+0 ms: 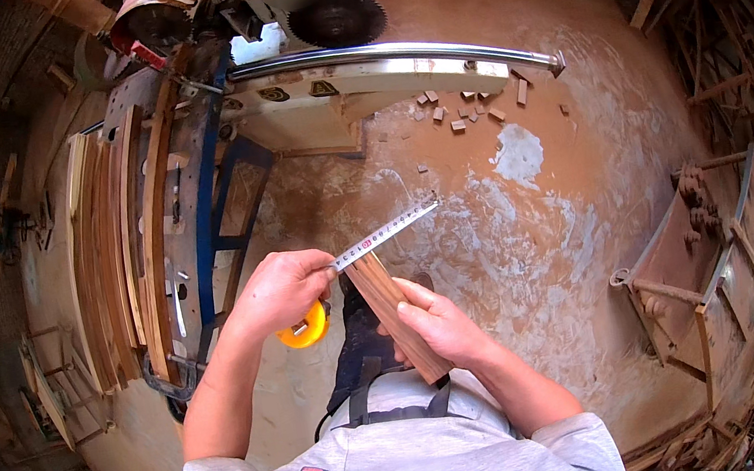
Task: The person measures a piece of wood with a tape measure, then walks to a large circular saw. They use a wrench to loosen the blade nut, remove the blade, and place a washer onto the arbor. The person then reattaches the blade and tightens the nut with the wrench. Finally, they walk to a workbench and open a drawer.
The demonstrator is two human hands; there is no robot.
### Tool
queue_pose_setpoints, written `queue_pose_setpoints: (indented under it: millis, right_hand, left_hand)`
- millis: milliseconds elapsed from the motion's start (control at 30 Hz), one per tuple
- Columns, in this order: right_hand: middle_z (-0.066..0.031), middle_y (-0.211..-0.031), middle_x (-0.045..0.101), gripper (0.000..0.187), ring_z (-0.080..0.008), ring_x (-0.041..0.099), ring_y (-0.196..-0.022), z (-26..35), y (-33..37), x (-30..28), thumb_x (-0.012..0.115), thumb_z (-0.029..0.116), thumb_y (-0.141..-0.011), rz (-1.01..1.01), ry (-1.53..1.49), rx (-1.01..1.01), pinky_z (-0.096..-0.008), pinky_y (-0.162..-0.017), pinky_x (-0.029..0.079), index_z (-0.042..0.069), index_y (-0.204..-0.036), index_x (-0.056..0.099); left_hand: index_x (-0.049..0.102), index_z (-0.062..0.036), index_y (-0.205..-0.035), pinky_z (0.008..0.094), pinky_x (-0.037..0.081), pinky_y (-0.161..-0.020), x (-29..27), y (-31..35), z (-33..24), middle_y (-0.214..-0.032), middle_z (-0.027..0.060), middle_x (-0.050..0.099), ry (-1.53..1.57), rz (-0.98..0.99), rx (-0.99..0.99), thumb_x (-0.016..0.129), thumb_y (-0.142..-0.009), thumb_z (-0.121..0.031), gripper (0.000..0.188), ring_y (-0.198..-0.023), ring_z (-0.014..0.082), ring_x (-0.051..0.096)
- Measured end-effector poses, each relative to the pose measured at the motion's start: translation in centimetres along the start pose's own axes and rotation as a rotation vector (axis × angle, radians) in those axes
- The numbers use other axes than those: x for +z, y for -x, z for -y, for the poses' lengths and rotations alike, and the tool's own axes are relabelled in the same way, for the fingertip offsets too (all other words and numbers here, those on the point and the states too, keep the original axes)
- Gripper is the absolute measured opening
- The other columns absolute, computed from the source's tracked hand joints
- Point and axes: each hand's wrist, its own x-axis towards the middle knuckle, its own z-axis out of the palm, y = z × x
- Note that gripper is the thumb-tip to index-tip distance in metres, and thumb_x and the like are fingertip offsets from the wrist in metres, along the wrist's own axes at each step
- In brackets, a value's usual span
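My left hand point(283, 291) pinches the blade of a tape measure close to its yellow case point(305, 326), which hangs under the fingers. The white blade point(388, 233) stretches out to the upper right, across the far end of a short brown wooden board point(393, 316). My right hand point(439, 324) grips that board along its right side, thumb on top, the other fingers mostly hidden beneath. The board slants from upper left to lower right, its near end close to my waist.
At the left, long wooden strips point(120, 245) lie on a blue-edged machine bench point(189, 215). A circular saw blade point(337, 17) and motor sit at the top, behind a metal rail point(389, 55). Small wood offcuts point(459, 126) litter the floor. A wood-framed bin point(698, 295) stands at the right.
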Motion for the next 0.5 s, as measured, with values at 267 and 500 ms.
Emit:
queue_pose_setpoints:
  millis: [267,500]
  right_hand:
    - [-0.0125,-0.101,0.061,0.051,-0.0164,0.062,-0.067,-0.52,-0.18,0.12,0.042,0.022,-0.101,-0.005,0.003,0.004,-0.0314,-0.058,0.055,0.014,-0.15,0.029]
    - [-0.0129,-0.102,0.061,0.051,-0.0166,0.062,-0.067,-0.62,-0.15,0.15,0.042,0.022,-0.101,0.003,0.004,-0.006,-0.0315,-0.058,0.055,0.014,-0.15,0.03]
  left_hand:
    - [0.07,-0.0013,-0.099,0.0283,0.052,-0.06,0.12,0.34,-0.08,-0.073,0.0054,0.067,-0.01,-0.005,-0.027,0.057,-0.094,-0.014,0.019,-0.064,0.0133,0.063]
    - [0.071,-0.0013,-0.098,0.0283,0.052,-0.059,0.21,0.45,-0.09,-0.072,0.005,0.066,-0.014,-0.006,-0.04,0.057,-0.094,-0.014,0.02,-0.063,0.013,0.064]
